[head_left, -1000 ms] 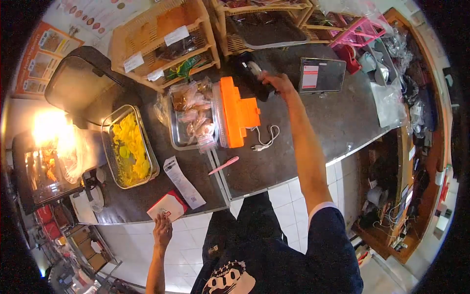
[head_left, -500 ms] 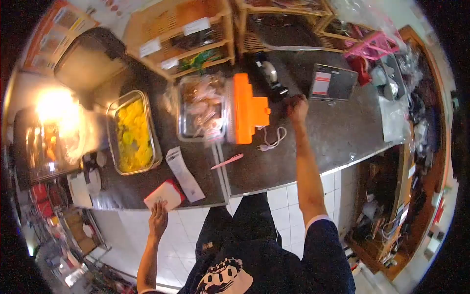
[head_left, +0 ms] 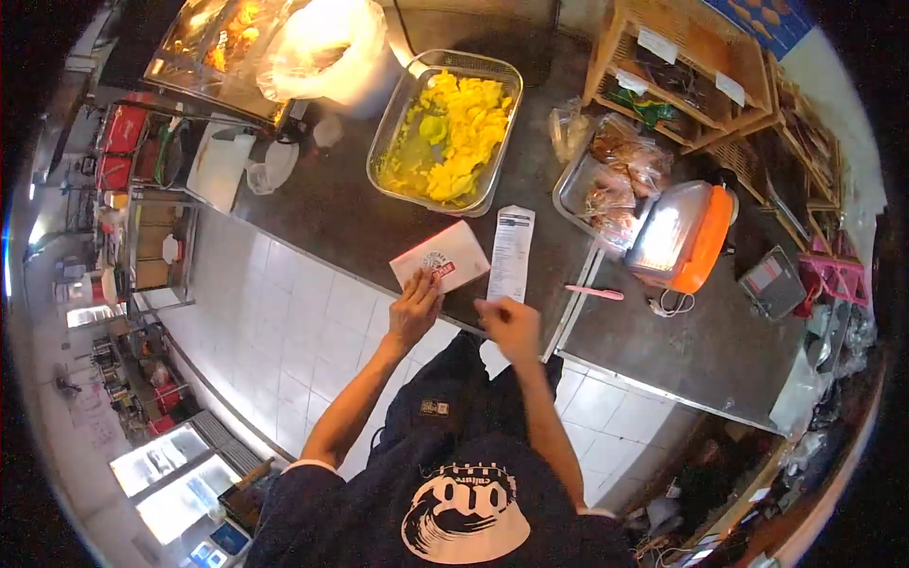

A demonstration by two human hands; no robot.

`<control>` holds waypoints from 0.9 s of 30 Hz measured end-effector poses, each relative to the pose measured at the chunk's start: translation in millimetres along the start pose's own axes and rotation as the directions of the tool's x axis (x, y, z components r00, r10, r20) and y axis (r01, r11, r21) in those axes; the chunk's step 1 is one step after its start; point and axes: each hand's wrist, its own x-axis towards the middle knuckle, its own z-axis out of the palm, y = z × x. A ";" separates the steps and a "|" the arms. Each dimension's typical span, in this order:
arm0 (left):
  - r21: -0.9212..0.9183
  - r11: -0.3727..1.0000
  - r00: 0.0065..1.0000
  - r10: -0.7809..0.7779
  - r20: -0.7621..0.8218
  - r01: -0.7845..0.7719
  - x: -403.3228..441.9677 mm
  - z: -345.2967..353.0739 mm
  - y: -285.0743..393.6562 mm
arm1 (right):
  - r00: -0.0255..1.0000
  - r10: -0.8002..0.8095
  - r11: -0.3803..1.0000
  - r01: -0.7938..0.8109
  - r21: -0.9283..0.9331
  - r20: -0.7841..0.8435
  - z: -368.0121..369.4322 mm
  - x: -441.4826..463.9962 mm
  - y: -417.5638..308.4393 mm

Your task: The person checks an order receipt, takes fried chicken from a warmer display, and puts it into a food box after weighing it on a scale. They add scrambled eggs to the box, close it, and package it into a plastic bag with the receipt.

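My left hand [head_left: 415, 310] rests its fingers on the near edge of a small white and red cardboard box [head_left: 456, 248], holding it at the counter's front edge. My right hand [head_left: 512, 328] is closed just right of the box, over the lower end of a long printed receipt [head_left: 512, 248]. Its fingers are pinched together and slightly blurred; whatever they hold is too small to make out. Beyond the box stands a clear rectangular tub [head_left: 388, 180] with yellow food pieces [head_left: 464, 133] in it.
To the right are a clear tray [head_left: 571, 201] of bagged brown food, an orange-edged case [head_left: 705, 241], a pink slim tool [head_left: 595, 292] and a white cable [head_left: 670, 305]. Wooden racks [head_left: 682, 71] stand behind. A bright light shines by a plastic bag [head_left: 327, 57] at back left.
My right hand has come back from beside the black tape dispenser to the box and receipt. My view has turned left. My left hand stays on the box.
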 end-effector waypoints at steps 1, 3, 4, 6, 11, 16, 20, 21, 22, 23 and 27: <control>0.005 1.000 1.000 -0.005 0.014 0.005 2.5 -4.1 0.8 | 0.999 -0.030 0.997 0.029 -0.075 -0.019 33.1 15.9 -7.0; -0.032 0.999 1.000 -0.012 0.017 0.013 -0.1 -2.9 -2.4 | 0.997 -0.056 0.986 0.048 -0.157 -0.045 74.4 32.9 8.3; -0.061 0.998 1.000 -0.020 0.019 0.021 -1.6 -3.6 -4.3 | 0.991 -0.082 0.943 0.045 -0.330 -0.102 89.3 37.7 24.1; -0.074 0.997 1.000 -0.008 0.001 0.008 -2.0 -5.7 -6.4 | 0.980 -0.121 0.864 0.025 -0.502 -0.159 98.5 41.0 41.3; -0.126 0.991 0.999 -0.045 -0.030 0.041 1.4 -3.2 -9.9 | 0.997 0.047 0.988 -0.057 -0.143 -0.067 73.0 23.2 73.2; -0.090 0.996 1.000 0.003 -0.021 -0.004 -1.0 1.0 -16.0 | 0.997 -0.058 0.803 0.014 -0.596 -0.055 97.3 51.5 138.5; -0.248 0.969 0.998 -0.005 0.060 0.020 9.3 -19.5 -23.1 | 0.986 0.105 0.781 -0.161 -0.603 -0.127 68.2 25.5 58.0; -0.132 0.988 0.995 0.087 0.054 -0.080 12.8 -17.2 -32.7 | 0.975 0.165 0.796 -0.222 -0.563 -0.151 58.0 18.4 37.6; -0.148 0.983 0.992 0.118 0.039 -0.111 24.9 -28.4 -34.1 | 0.971 0.153 0.795 -0.233 -0.561 -0.186 51.2 18.9 39.3; -0.093 0.994 0.986 -0.037 0.164 0.053 43.8 -47.5 -27.5 | 0.930 -0.013 0.732 -0.241 -0.637 -0.366 39.9 21.1 44.3; -0.275 0.913 0.853 -0.128 0.507 0.301 63.5 -29.2 -38.5 | 0.902 -0.149 0.503 -0.284 -0.816 -0.405 5.5 48.1 73.5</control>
